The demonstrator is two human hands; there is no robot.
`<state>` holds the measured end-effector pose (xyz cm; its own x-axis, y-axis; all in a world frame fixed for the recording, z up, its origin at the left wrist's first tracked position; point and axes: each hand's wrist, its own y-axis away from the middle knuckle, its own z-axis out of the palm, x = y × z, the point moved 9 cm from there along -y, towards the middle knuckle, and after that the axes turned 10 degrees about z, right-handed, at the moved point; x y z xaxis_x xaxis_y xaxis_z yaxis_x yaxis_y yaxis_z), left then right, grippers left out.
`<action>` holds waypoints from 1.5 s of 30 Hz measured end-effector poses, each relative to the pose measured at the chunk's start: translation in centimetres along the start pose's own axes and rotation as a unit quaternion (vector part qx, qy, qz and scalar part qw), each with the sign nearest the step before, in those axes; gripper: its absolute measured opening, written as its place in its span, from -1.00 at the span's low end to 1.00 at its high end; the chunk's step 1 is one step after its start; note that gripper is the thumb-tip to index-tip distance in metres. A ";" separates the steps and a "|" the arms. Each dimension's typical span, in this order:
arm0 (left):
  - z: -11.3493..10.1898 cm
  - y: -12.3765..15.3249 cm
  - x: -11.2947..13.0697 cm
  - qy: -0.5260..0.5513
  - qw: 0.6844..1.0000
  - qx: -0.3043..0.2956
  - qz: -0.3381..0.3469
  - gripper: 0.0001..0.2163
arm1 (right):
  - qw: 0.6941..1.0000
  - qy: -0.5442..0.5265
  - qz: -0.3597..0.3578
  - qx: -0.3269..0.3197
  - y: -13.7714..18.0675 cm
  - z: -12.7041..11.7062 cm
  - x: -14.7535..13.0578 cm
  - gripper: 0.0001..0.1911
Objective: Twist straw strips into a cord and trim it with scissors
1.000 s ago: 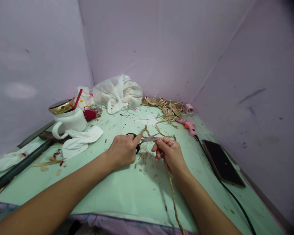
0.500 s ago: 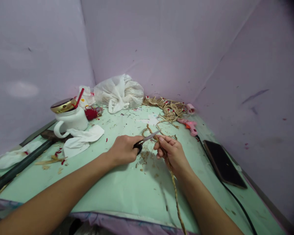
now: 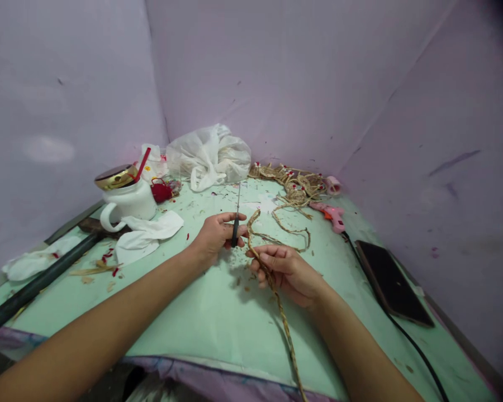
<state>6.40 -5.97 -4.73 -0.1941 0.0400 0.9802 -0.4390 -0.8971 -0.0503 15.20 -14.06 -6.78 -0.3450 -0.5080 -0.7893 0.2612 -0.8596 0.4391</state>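
My left hand (image 3: 220, 237) is closed around the black handle of a pair of scissors (image 3: 236, 226). Their thin blade points up and away from me, apart from the rope. A braided, straw-coloured rope (image 3: 281, 312) is pinched between the fingers of my right hand (image 3: 283, 271). One short end of it stands up past my fingertips, close to the scissors; the long part hangs down toward the table's front edge. Behind my right hand, another stretch of rope (image 3: 293, 230) curves over the table toward the pile at the back.
Woven rope pieces with red and white bits (image 3: 295, 187) lie at the back, near a pink glue gun (image 3: 330, 215). A phone (image 3: 392, 282) rests at the right. On the left are a white mug (image 3: 129, 201), a hammer (image 3: 46, 279) and white cloths (image 3: 151, 237). A plastic bag (image 3: 209, 156) stands behind.
The scissors have turned from slanting across the rope to pointing away, apart from it. My right hand has moved slightly down and left, still pinching the rope. The view has shifted a little.
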 end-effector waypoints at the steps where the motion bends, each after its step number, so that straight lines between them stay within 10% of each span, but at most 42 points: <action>1: 0.1 0.1 -0.2 0.014 1.000 0.007 -0.011 -0.60 | 1.000 0.009 0.004 0.001 0.0 0.1 0.1 -0.82; 8: 0.0 0.5 0.9 0.008 0.997 0.074 0.030 -0.63 | 0.994 0.066 -0.051 0.069 -0.2 -0.2 -0.3 -0.71; 20: 0.5 0.3 1.2 -0.129 0.987 0.009 0.094 -0.69 | 0.991 0.050 -0.072 0.097 0.0 -1.0 -1.1 -0.70; 26: 2.1 2.3 3.8 -0.533 0.792 -0.079 0.287 -0.65 | 0.982 0.000 -0.109 0.153 0.7 -3.1 -2.6 -0.69; 31: 3.1 2.7 2.5 -0.662 0.682 -0.127 0.285 -0.58 | 0.976 -0.013 -0.143 0.163 1.1 -3.4 -3.1 -0.54; 45: 3.0 2.4 1.9 -0.671 0.680 -0.165 0.244 -0.59 | 0.973 0.034 -0.172 0.153 1.1 -3.1 -3.6 -0.79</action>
<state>7.63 -9.40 -2.40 0.4919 -0.8634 0.1123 -0.8253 -0.5035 -0.2556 19.57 -13.06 -4.82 -0.3006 -0.1926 -0.9341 -0.1437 -0.9591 0.2440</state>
